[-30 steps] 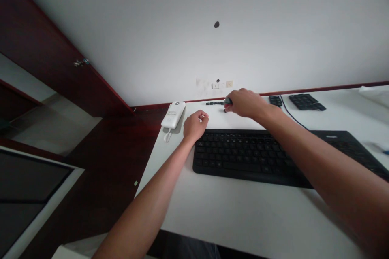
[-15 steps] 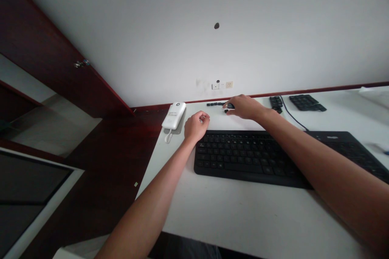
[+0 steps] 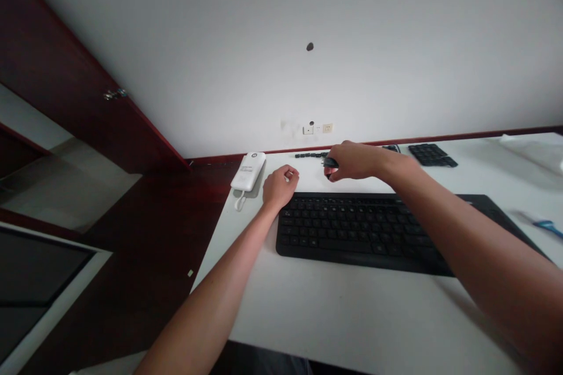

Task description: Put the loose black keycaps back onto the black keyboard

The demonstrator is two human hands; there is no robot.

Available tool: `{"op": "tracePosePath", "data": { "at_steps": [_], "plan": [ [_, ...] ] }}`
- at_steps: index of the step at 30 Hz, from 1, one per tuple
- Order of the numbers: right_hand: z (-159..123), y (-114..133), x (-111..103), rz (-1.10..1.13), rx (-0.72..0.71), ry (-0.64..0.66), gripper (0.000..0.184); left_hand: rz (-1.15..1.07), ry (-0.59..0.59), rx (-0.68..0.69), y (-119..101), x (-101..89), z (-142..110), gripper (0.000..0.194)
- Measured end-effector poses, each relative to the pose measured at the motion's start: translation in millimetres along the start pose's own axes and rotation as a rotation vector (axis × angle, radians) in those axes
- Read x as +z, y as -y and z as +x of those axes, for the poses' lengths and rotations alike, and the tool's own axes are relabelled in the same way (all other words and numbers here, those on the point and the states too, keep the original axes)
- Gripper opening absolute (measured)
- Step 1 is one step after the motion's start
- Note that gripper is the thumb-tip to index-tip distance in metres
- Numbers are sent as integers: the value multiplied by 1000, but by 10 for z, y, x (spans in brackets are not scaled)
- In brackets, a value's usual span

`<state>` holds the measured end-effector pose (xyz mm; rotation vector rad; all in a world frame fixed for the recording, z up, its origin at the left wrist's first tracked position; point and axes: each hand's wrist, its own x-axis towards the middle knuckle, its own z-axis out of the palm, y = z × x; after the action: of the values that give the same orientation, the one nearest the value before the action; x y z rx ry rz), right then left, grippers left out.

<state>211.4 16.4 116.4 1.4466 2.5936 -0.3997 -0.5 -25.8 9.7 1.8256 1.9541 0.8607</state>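
Both forearms reach in from the near edge of the white table (image 3: 334,316). The black keyboard (image 3: 373,231) lies flat across the middle, parallel to the near edge, with the right forearm passing over its right half.

Just past the keyboard's far-left corner the left hand (image 3: 279,184) rests on the table, curled to a loose fist, thumb against forefinger. Cannot tell if anything is inside it; nothing shows.

Right hand (image 3: 356,161) is beyond the keyboard's far edge, palm down, fingertips pinched on a small dark piece (image 3: 329,162), probably a loose keycap, at or just above the table top. Only its left end shows, the rest is under the fingers.

Judgement: the piece looks light, rigid, smooth plastic and easy to flick away. A fingertip pinch on its two opposite sides seems best; no force needed.

Just behind it, a short row of small dark caps (image 3: 310,155) sits near the table's far edge. To the left, a white power bank (image 3: 248,171) with a short cable loop lies at the table's left edge. Far right: a dark keypad block (image 3: 431,154), and a blue-handled item (image 3: 548,225) at the right edge, too blurred to identify. Wall sockets (image 3: 317,128) sit low on the wall behind.
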Motion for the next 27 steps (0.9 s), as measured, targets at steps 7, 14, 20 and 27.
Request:
{"op": "tracePosePath", "data": {
  "at_steps": [7,14,20,27],
  "plan": [
    [-172,280,-40,-10,-177,90,20,15,4,-11,7,17,16,18],
    [-154,341,41,-60,-185,124,19,-10,6,-4,23,21,16,18],
    [-187,439,44,-91,-201,139,21,22,18,-16,7,21,27,18],
    [-192,486,82,-137,-158,164,14,-5,7,-9,2,13,20,17]
  ]
}}
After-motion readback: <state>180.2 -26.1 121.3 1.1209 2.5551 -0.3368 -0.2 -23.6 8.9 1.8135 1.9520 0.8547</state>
